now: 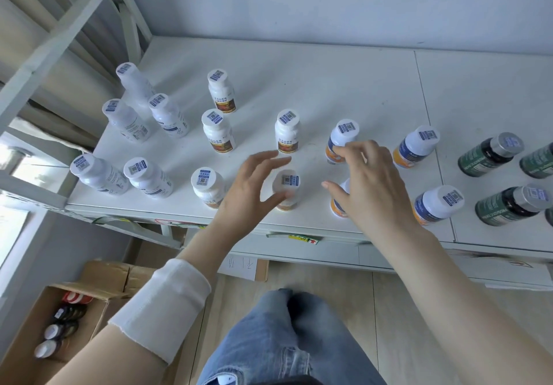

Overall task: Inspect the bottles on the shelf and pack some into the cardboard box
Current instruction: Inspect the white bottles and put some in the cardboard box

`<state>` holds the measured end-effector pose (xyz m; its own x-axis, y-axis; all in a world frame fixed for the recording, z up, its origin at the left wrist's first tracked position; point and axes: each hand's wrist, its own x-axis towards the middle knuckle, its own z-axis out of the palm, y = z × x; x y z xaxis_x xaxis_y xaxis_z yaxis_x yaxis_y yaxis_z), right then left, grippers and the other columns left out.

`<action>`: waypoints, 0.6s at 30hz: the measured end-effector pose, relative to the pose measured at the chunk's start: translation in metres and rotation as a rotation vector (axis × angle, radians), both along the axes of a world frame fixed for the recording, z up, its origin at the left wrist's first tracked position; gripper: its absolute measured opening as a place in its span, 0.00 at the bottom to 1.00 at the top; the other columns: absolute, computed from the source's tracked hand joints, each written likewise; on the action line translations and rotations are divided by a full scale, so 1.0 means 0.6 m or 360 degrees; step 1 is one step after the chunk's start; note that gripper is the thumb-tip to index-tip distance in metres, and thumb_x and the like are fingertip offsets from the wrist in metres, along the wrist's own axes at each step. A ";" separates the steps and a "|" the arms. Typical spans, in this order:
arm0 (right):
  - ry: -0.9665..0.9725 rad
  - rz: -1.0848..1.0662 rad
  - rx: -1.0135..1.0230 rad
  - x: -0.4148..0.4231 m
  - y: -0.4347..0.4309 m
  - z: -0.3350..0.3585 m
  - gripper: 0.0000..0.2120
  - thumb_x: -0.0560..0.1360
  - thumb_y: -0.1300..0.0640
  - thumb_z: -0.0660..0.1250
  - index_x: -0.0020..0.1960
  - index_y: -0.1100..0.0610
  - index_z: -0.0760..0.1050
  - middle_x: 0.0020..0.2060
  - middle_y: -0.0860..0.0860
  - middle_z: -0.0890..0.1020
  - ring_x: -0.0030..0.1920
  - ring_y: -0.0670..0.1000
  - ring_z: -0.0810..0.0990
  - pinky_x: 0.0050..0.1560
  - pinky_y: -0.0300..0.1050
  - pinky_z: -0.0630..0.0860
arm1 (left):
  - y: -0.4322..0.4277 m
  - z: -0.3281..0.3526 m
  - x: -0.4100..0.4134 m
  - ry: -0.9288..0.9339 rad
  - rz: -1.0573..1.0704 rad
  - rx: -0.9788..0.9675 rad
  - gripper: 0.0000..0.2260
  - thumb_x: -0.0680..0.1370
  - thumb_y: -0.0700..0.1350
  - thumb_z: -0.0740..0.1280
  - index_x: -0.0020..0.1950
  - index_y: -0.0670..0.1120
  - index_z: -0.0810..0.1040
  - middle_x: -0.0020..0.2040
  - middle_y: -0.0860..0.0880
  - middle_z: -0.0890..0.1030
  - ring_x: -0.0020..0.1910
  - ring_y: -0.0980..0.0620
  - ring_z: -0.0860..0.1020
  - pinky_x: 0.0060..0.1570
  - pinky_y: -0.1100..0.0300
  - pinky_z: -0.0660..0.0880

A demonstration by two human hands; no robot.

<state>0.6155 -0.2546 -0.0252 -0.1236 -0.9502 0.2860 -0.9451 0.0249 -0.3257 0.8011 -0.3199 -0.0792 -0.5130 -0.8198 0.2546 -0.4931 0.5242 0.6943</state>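
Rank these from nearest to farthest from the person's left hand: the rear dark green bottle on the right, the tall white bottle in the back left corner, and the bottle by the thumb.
1. Bottle by the thumb, right beside the left hand, near the shelf's front.
2. Tall white bottle, back left corner.
3. Dark green bottle, far right.

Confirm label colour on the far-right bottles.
Dark green, on the far-right bottles; clearest in the head view.
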 end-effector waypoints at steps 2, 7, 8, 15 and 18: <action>0.0016 0.0000 -0.0001 -0.005 -0.011 0.001 0.23 0.62 0.59 0.78 0.54 0.65 0.75 0.46 0.64 0.77 0.44 0.66 0.76 0.38 0.55 0.74 | -0.025 0.022 -0.014 0.0067 0.0122 -0.0082 0.21 0.73 0.51 0.66 0.64 0.46 0.72 0.62 0.46 0.73 0.62 0.49 0.71 0.61 0.62 0.67; -0.0037 -0.0018 0.0027 -0.009 -0.042 0.003 0.22 0.65 0.59 0.76 0.55 0.64 0.74 0.50 0.63 0.77 0.48 0.66 0.75 0.44 0.56 0.75 | -0.127 0.062 -0.092 -0.0214 0.0302 0.0126 0.28 0.71 0.48 0.72 0.68 0.47 0.67 0.64 0.44 0.70 0.65 0.45 0.66 0.60 0.57 0.64; -0.0070 -0.0041 0.0031 -0.009 -0.048 0.003 0.21 0.66 0.59 0.75 0.56 0.63 0.74 0.51 0.63 0.76 0.49 0.66 0.75 0.45 0.55 0.74 | -0.142 0.060 -0.105 -0.0363 0.0301 0.0207 0.27 0.72 0.48 0.72 0.68 0.48 0.67 0.64 0.44 0.69 0.65 0.45 0.65 0.58 0.56 0.65; -0.1013 -0.0314 0.0092 -0.005 -0.077 0.007 0.23 0.70 0.53 0.71 0.63 0.55 0.71 0.57 0.53 0.75 0.55 0.52 0.76 0.53 0.44 0.75 | -0.161 0.071 -0.072 0.0385 0.0434 0.0892 0.12 0.77 0.45 0.66 0.60 0.47 0.76 0.53 0.47 0.79 0.52 0.49 0.78 0.52 0.58 0.77; -0.1661 -0.0221 0.0274 0.005 -0.086 0.024 0.20 0.70 0.52 0.69 0.61 0.49 0.72 0.55 0.48 0.78 0.51 0.48 0.81 0.53 0.44 0.78 | -0.138 0.098 -0.044 0.0950 0.0040 0.1517 0.13 0.77 0.45 0.65 0.61 0.47 0.75 0.55 0.48 0.80 0.56 0.51 0.78 0.52 0.58 0.78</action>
<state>0.6183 -0.3062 -0.0107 -0.3400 -0.9266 -0.1607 -0.1860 0.2338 -0.9543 0.7747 -0.4024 -0.0207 -0.4995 -0.8190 -0.2823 0.0494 -0.3523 0.9346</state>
